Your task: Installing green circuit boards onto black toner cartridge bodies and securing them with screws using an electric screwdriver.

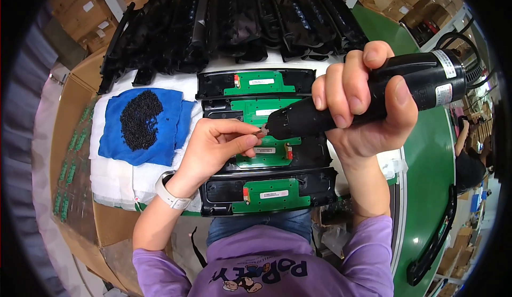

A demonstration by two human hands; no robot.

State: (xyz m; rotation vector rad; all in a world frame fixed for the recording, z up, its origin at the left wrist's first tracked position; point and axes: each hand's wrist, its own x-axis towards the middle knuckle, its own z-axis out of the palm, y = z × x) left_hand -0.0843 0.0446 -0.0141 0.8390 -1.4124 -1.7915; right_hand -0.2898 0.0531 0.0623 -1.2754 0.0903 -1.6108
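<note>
The right hand (365,91) has its grip wrapped tight around a big, round, black plastic power tool (298,118) with a cord at its back end; the tool leans sideways, with its nose pointing to the left; the left hand (221,145), with a white band (175,195) on its wrist, has its grip together, finger and thumb pinching a tiny dark thing (260,131) right by the tool's nose; it is too small to name.

Under the hands, four curved black plastic panels lie in a column on a soft white padded surface (114,182); each one holds a flat green circuit board with a white sticker; the tool's nose and the left fingertips are over the middle two, and the third panel (312,155), counting from the far end, shows its green board (277,161) and a little red part (289,151) just below them.

To the left, a folded blue cloth (178,118) carries a heap of tiny black bits (140,121); behind the panels, long black plastic parts (234,19) lie side by side; a brown cardboard box (80,102) stands at the far left.
</note>
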